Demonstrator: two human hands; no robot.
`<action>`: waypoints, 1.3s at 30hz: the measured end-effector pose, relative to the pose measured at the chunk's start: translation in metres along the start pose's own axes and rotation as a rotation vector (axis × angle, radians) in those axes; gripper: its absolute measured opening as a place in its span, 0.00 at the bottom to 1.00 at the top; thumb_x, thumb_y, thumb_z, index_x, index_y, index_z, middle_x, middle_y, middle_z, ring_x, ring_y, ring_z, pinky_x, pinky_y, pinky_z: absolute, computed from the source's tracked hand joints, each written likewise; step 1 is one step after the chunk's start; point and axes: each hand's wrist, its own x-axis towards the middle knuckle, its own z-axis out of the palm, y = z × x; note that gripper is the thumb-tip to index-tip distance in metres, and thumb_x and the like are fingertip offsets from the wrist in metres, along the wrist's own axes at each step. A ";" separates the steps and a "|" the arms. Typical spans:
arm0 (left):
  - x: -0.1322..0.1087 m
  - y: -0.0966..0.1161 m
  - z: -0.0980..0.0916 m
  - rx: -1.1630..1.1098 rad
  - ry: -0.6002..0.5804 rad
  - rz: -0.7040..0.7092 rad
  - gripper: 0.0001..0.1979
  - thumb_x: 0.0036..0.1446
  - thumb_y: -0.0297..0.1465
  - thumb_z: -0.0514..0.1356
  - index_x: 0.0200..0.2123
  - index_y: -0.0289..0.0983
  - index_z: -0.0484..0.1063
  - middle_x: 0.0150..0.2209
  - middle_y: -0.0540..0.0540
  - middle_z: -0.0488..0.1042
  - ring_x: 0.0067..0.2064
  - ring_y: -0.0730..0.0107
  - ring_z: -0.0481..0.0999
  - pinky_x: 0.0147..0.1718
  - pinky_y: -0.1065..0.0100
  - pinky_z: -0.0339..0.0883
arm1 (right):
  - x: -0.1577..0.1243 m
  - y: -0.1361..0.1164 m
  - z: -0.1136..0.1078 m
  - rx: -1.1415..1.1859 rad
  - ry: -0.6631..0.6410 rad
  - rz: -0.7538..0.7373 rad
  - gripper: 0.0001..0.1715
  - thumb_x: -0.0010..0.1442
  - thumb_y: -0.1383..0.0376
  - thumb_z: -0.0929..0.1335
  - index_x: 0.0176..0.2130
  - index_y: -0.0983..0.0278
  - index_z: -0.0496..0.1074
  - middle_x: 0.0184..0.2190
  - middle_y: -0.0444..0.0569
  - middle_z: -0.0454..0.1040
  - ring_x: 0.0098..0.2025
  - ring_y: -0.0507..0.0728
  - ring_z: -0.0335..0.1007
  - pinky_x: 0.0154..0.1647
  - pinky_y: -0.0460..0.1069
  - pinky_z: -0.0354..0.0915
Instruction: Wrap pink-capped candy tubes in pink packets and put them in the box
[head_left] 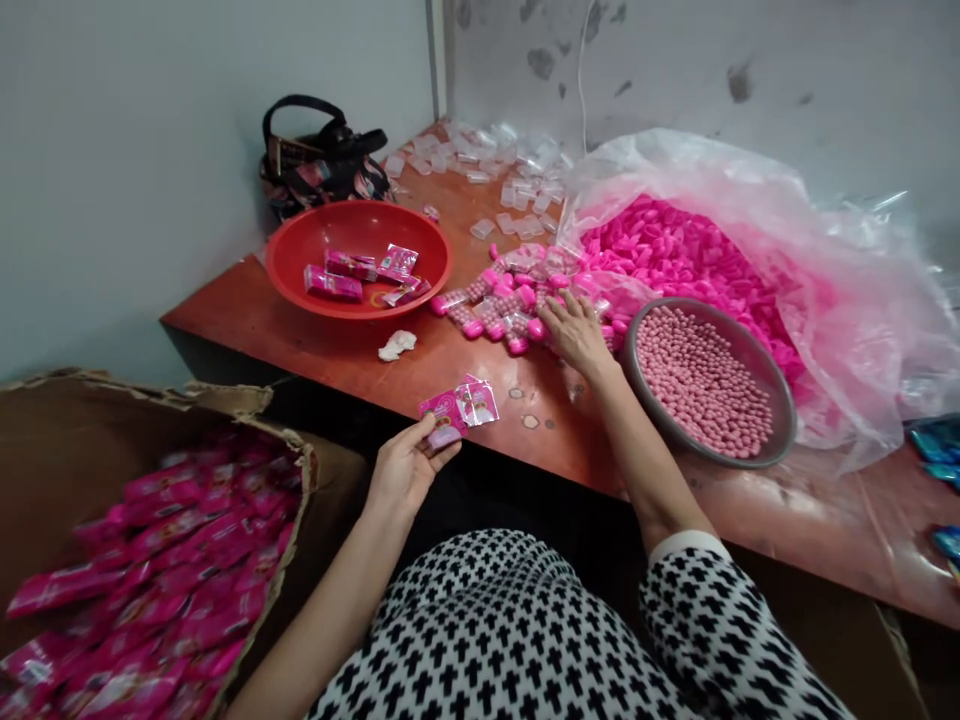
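My left hand [409, 465] is closed on a small pink printed packet [445, 418] at the table's front edge. Beside it, a second pink and silver packet [478, 402] partly overlaps the held one. My right hand [574, 330] reaches onto a pile of small clear containers [501, 300] with bright pink caps and pink balls inside. Its fingers are spread and touch the pile; their tips are partly lost among the containers. Just right of that forearm stands a grey bowl [784, 430] of round pink candies [701, 380].
A red basin [289, 265] holds several pink packets. Behind lie clear empty containers [517, 195] and a dark handbag [330, 175]. A plastic bag [847, 330] of pink caps [682, 255] fills the right. At lower left is a cardboard box [45, 420] of pink packets. White crumpled tissue [397, 345] lies near the basin.
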 end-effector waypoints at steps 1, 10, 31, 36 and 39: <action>0.000 0.001 0.000 0.001 0.002 0.000 0.03 0.52 0.21 0.59 0.29 0.31 0.74 0.27 0.45 0.77 0.27 0.69 0.78 0.27 0.66 0.76 | -0.008 -0.004 0.000 0.034 0.039 0.022 0.20 0.63 0.70 0.58 0.54 0.68 0.66 0.61 0.58 0.63 0.67 0.66 0.48 0.64 0.64 0.45; 0.000 -0.014 0.020 -0.306 0.024 -0.033 0.03 0.54 0.23 0.62 0.28 0.34 0.72 0.27 0.50 0.76 0.29 0.75 0.77 0.35 0.68 0.74 | -0.104 -0.109 -0.016 1.470 -0.049 0.422 0.20 0.62 0.49 0.61 0.36 0.62 0.66 0.25 0.45 0.75 0.20 0.51 0.70 0.17 0.45 0.62; -0.017 -0.034 0.028 -0.006 -0.284 0.148 0.19 0.39 0.39 0.72 0.27 0.33 0.69 0.19 0.52 0.69 0.18 0.78 0.67 0.17 0.74 0.59 | -0.124 -0.166 0.004 1.682 -0.094 0.422 0.18 0.60 0.49 0.64 0.33 0.62 0.63 0.21 0.39 0.71 0.16 0.47 0.65 0.14 0.42 0.63; -0.015 -0.032 0.027 0.097 -0.385 0.236 0.19 0.38 0.35 0.72 0.32 0.33 0.71 0.21 0.52 0.71 0.17 0.80 0.65 0.16 0.75 0.57 | -0.123 -0.168 0.008 1.524 0.021 0.410 0.16 0.61 0.51 0.63 0.33 0.62 0.63 0.24 0.40 0.72 0.17 0.46 0.66 0.16 0.42 0.63; -0.011 -0.033 0.025 0.133 -0.388 0.194 0.18 0.38 0.36 0.72 0.30 0.32 0.71 0.19 0.52 0.69 0.17 0.79 0.65 0.15 0.75 0.57 | -0.124 -0.169 0.009 1.467 0.051 0.391 0.16 0.61 0.52 0.63 0.32 0.62 0.63 0.21 0.39 0.70 0.17 0.46 0.65 0.16 0.41 0.63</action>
